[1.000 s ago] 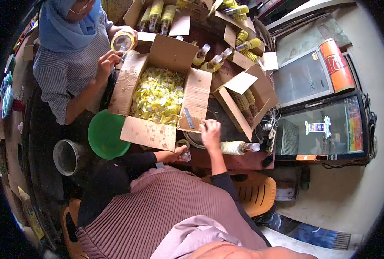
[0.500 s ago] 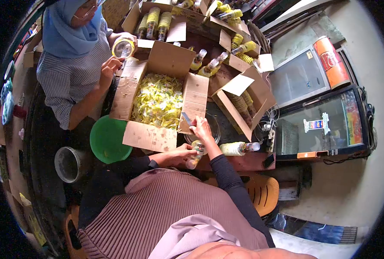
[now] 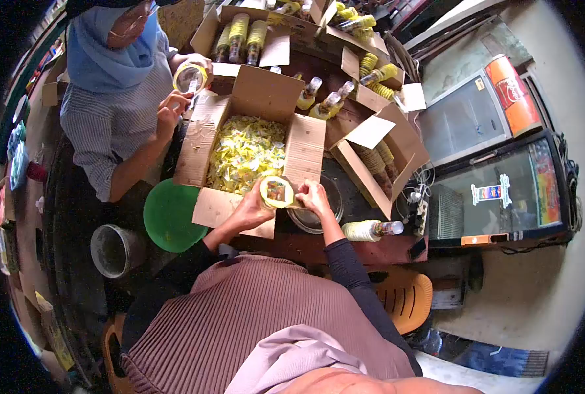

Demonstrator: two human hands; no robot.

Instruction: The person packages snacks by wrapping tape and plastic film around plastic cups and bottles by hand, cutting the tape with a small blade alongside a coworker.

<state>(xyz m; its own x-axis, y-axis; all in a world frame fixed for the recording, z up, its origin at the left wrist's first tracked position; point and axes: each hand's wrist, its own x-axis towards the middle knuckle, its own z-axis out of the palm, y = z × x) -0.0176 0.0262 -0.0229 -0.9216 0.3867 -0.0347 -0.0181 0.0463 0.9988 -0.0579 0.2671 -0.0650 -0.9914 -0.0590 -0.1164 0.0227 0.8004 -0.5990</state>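
The box (image 3: 303, 148) holds yellow scraps (image 3: 245, 148); the left arm partly covers its near flap (image 3: 221, 207). The right hand (image 3: 311, 197) hides some of the bowl (image 3: 307, 224); its fingers bunch by the cup (image 3: 278, 192), any pinched item indiscernible. The left hand (image 3: 253, 211) grips the cup near the box's corner, round end facing the camera, long axis foreshortened.

The head-worn camera faces forward and down, with the left hand (image 3: 253, 211) and right hand (image 3: 315, 197) close at mid-frame. The wearer's torso (image 3: 266, 308) fills the lower foreground. Dark curved borders bound the wide-angle view.
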